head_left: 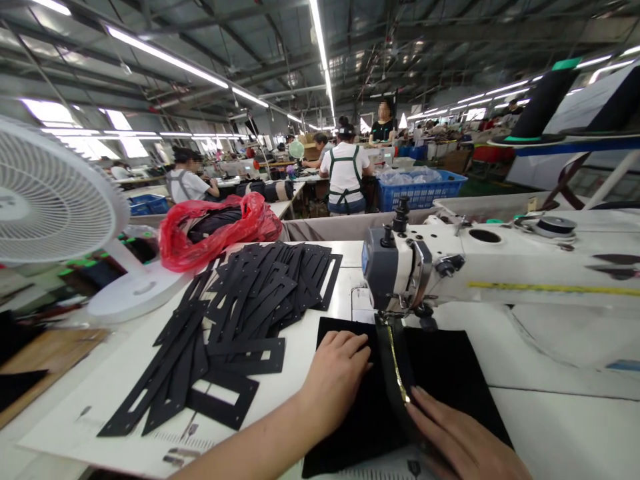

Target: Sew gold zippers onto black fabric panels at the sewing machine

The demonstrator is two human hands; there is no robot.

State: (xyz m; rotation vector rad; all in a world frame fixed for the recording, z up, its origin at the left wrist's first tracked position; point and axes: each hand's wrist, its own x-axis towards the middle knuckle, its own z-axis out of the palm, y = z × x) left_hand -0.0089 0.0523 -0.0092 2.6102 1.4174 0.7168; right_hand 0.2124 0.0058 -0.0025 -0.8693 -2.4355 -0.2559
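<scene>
Right hand [463,440]: fingers stretched out together over the near end of the zip, tips beside its gold pull [405,398]; whether they pinch the strip or only press it, the person's pose does not show.
Left hand [333,380]: empty of any grip, laid open on the cloth with fingers loosely bent, to the left of the zip.
Cloth [465,380]: black, flat under both hands, its far edge near the machine's foot.
Zip [393,347]: gold teeth on a dark strip, between the hands, running from the right fingertips away to the foot.
Sewing machine [450,260]: beyond both hands, its head above the far end of the zip; needle too small to make out.
Stitching: judged from the pose, the person is lining up or feeding the strip under the foot; which of the two cannot be told.
Seam line: any further feeding would call for the left hand to hold the cloth smooth and the right to guide the strip straight, fingers clear of the needle.
Black pieces [270,300]: loosely heaped beyond and left of the left hand, many with slots.
Counter [560,427]: pale, beneath it all.
Red bag [175,240]: beyond the heap, near the fan [135,287].
</scene>
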